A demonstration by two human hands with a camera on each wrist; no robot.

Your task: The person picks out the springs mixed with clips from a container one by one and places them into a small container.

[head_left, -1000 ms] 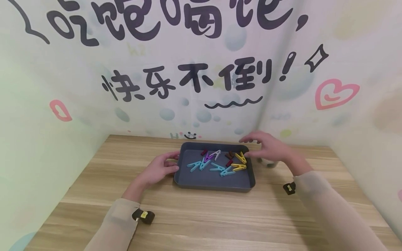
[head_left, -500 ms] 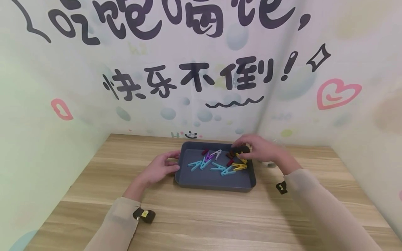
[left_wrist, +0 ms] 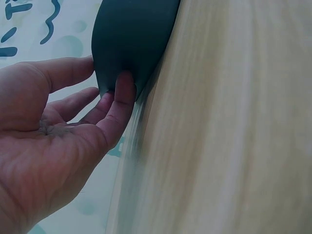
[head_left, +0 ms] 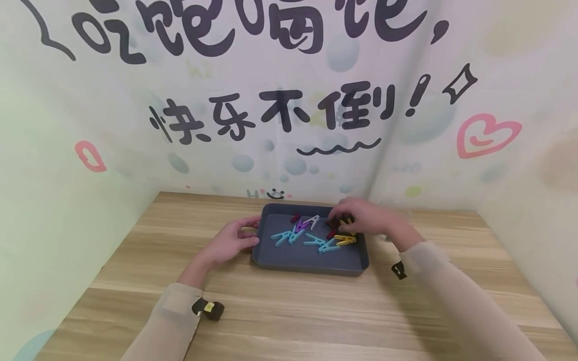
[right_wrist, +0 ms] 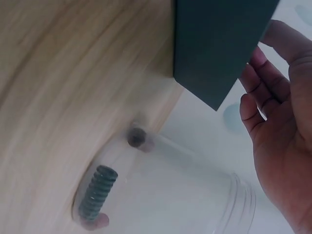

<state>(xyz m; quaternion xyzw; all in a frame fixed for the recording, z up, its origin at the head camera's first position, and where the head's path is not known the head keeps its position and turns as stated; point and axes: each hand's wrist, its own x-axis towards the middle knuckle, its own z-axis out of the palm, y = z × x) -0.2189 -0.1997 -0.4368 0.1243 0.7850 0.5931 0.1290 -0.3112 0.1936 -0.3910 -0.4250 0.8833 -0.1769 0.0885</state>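
Observation:
A dark grey rectangular tray [head_left: 289,258] holds blue clothespins [head_left: 293,234], a purple one, a white one [head_left: 312,221], yellow clothespins [head_left: 345,240] and small dark red and brown pieces. My left hand [head_left: 229,243] rests its fingertips on the tray's left wall; the left wrist view shows the fingers [left_wrist: 124,97] touching the outside. My right hand [head_left: 368,216] reaches over the back right corner, thumb and fingers apart around a brown piece [head_left: 333,223] and a yellow clothespin. In the right wrist view, the tray wall [right_wrist: 219,44] hides those fingertips.
A clear jar [right_wrist: 180,180] stands right of the tray, mostly behind my right hand in the head view. Near its base show a ribbed dark green piece [right_wrist: 98,192] and a round dark one [right_wrist: 136,137]. A printed wall [head_left: 280,165] rises behind the wooden table [head_left: 289,311].
My right hand has moved left from the tray's right rim and lowered over the brown piece and yellow clothespin. My left hand stays at the left wall, and the tray has not visibly moved.

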